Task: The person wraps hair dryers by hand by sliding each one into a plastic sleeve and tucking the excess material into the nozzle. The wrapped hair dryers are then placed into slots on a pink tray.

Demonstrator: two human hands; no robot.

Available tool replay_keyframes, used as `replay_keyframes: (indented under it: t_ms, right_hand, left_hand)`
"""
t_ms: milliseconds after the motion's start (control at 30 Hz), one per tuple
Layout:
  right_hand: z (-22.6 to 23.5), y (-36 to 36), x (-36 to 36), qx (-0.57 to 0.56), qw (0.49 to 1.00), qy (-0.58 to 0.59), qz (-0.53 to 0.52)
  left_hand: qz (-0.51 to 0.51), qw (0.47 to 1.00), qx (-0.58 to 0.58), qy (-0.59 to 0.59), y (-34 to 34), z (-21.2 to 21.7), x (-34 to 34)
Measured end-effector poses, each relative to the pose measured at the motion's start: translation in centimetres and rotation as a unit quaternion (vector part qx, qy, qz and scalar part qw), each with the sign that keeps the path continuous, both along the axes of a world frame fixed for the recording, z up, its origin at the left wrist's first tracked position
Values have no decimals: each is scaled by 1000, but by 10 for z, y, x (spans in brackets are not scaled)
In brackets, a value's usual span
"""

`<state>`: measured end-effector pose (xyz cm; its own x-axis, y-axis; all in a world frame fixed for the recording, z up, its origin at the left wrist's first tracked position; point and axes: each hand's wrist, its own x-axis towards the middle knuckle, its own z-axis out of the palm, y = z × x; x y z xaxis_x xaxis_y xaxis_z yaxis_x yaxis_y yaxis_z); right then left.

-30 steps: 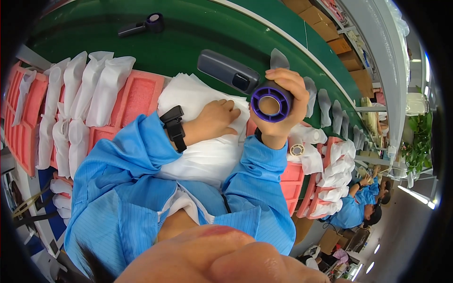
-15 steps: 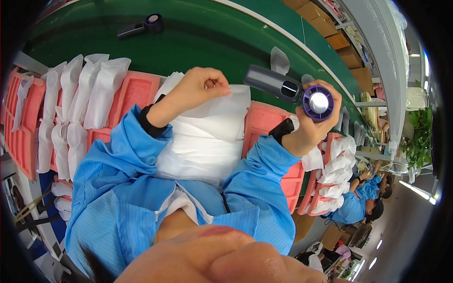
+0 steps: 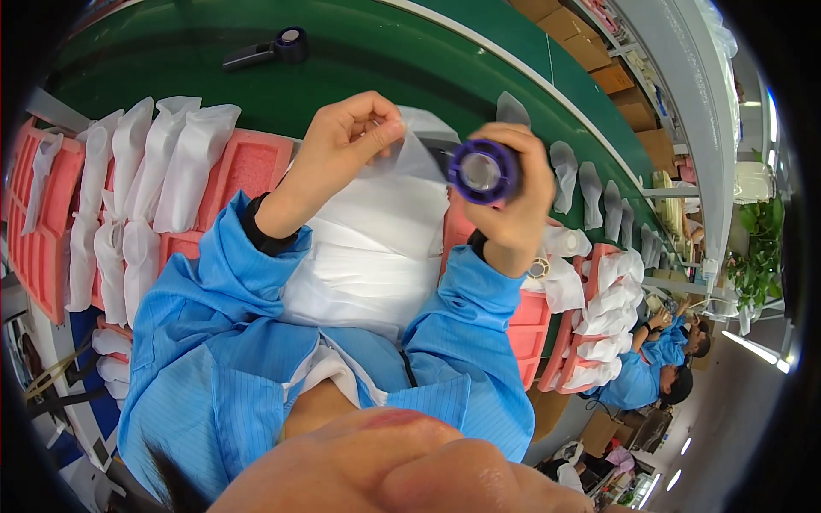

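My right hand (image 3: 526, 192) is wrapped round a dark handheld fan (image 3: 481, 171), its purple-ringed round head turned up. The fan's handle points left into the mouth of a thin white translucent bag (image 3: 417, 154); how deep it sits is hard to make out. Pinched between the thumb and fingers of my left hand (image 3: 346, 141) is the edge of that bag. Below both hands, a thick stack of white bags (image 3: 372, 274) lies in front of my chest.
Another dark fan (image 3: 267, 51) lies on the green conveyor belt (image 3: 368, 60). Pink foam trays (image 3: 248, 175) with white-bagged items (image 3: 195, 158) stand at left; similar bagged items (image 3: 603, 325) fill trays at right. Grey translucent pieces (image 3: 590, 192) line the belt. Co-workers (image 3: 641, 380) sit far right.
My right hand has brought the fan leftward to the bag, its head turning. My left hand has lifted the bag's edge. The fan on the belt has shifted slightly right.
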<state>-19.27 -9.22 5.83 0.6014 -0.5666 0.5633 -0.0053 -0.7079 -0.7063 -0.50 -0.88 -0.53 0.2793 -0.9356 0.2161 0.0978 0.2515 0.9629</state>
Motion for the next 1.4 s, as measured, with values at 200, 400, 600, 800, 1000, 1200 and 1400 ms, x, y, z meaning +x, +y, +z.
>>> replay_keyframes:
  t_ms: [200,400,600,800,1000,1200,1400]
  right_hand:
    - [-34,1,44,-108,993,43,7]
    - [-41,11,52,-146,987,60,-40]
    - [-49,-8,48,-220,969,14,-112]
    - [-55,-9,50,-168,974,-14,-153]
    - [-61,5,55,122,988,-90,-11]
    - [-57,-6,52,10,997,-67,24]
    - [-78,-12,48,95,992,59,61]
  left_hand:
    - [20,969,-78,234,1,4,4]
    - [47,988,-138,44,7,8,-1]
    - [169,925,-162,-298,16,8,-31]
    - [186,915,-171,-315,3,3,-28]
    - [216,878,-139,-403,-4,1,-11]
    - [3,977,-172,-126,1,11,24]
    - [72,970,-224,-62,-2,15,24]
